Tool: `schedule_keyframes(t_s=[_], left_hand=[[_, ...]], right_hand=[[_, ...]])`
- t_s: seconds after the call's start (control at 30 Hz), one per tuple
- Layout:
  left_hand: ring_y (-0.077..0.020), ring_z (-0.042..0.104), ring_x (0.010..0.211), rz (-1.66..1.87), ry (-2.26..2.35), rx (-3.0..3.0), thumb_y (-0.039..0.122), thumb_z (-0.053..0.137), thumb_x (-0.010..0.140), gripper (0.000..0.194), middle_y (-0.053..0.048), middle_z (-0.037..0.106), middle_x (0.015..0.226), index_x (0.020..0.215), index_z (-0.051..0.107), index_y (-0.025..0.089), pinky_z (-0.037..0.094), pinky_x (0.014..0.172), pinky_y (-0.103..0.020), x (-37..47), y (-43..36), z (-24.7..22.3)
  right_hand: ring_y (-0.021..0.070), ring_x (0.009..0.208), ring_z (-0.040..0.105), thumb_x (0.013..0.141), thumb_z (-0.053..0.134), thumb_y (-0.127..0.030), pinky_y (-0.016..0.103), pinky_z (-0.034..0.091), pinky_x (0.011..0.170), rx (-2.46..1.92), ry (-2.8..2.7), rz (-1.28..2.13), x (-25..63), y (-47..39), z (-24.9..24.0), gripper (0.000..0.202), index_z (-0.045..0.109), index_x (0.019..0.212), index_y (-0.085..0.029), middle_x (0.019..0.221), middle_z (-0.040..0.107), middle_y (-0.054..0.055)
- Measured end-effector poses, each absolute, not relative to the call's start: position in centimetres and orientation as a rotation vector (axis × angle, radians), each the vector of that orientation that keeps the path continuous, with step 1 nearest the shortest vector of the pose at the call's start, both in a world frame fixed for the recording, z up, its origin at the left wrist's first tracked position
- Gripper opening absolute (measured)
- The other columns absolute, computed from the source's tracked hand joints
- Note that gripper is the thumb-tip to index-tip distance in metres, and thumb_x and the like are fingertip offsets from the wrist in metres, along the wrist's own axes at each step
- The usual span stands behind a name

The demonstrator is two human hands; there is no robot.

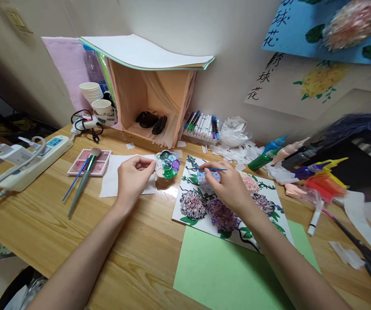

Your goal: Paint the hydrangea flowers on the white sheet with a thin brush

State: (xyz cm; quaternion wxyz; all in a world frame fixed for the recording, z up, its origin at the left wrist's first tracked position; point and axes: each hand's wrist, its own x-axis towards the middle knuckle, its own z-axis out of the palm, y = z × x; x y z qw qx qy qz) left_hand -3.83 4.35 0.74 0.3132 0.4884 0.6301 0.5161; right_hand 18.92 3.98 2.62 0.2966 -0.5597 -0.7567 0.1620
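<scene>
My left hand [132,176] pinches a flower-shaped palette [168,163], its wells smeared with green and purple paint [170,174]. My right hand [229,186] grips a blue brush [216,169] over the flower painting [222,216], partly on a green sheet [224,269]. Markers [204,124] fill a tray [201,139]; a peach box [123,101] holds dark objects [149,121].

palette [167,164] and paint bottles [261,160] mark a craft corner.

Super easy to slide over the bare light-wood tabletop [149,245], just left of the white rectangular flower-covered board [222,215]. Walled off at back by an open-fronted peach box [123,97], cramped right by multicoloured plastic squeeze bottles [297,159], left by a long white power strip [32,171].
</scene>
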Motion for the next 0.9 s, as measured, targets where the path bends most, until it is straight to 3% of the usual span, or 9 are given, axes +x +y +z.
schedule_keyframes(t_s=[0.9], left_hand=[[-0.0207, 0.069, 0.074, 1.353, 1.688, 1.291, 0.032, 0.069, 0.069, 0.018, -0.007, 0.073, 0.077, 0.074, 0.070, 0.014, 0.054, 0.070, -0.031, -4.00, 4.47, 0.53]], right_hand=[[0.0230, 0.095, 0.059, 0.087, 0.045, -0.024, 0.038, 0.045, 0.082, -1.513, -1.977, 0.465, 19.09, 4.24, 2.56, 0.023, 0.067, 0.091, -0.021, 0.094, 0.069, 0.007]])
